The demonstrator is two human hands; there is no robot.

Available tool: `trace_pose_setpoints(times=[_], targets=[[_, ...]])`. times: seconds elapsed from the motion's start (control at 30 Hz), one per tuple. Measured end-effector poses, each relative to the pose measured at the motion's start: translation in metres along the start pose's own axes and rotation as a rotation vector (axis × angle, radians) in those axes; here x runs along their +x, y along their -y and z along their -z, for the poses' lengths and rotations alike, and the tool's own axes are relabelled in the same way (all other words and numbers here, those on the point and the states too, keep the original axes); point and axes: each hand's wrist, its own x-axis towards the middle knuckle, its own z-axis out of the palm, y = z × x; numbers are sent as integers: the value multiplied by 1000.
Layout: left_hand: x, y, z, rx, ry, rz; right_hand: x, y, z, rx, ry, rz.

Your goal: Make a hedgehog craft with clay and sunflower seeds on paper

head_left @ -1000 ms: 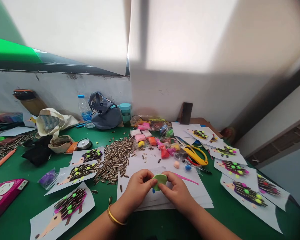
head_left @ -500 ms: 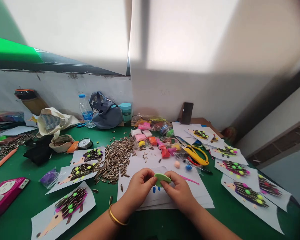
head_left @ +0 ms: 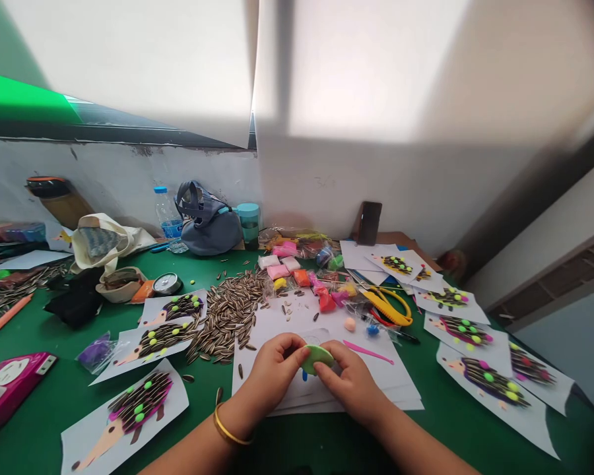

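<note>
A flat green clay piece is pinched between both hands above the white paper sheets. My left hand grips its left edge with thumb and fingers. On the right edge, my right hand presses it with the thumb in front. Blue marks show on the paper just below the clay. A pink clay tool lies on the sheets right of my hands, near a peach clay ball and a blue clay lump.
Sunflower seeds are heaped left of the sheets. Hedgehog pictures lie at left and right. Yellow-handled scissors, clay packets, a phone, a blue bag and a water bottle stand or lie farther back.
The green clay piece has tilted so more of its flat face shows. My right hand has shifted slightly left, uncovering more of the pink tool.
</note>
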Motion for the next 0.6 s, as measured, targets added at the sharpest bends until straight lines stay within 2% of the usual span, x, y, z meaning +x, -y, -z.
trace_pose_setpoints(times=[0.17,0.27,0.37,0.5,0.6], targets=[[-1,2,-3,-142,71,49,2,-2,3,54,-53,48],[-1,5,-4,-103,40,64,2,-1,3,72,-49,49],[1,6,-3,-70,7,64,3,-3,4,108,-99,18],[3,5,-1,-128,35,81,5,-6,6,161,-120,-52],[5,4,2,-191,7,104,8,-10,10,204,-141,-75]])
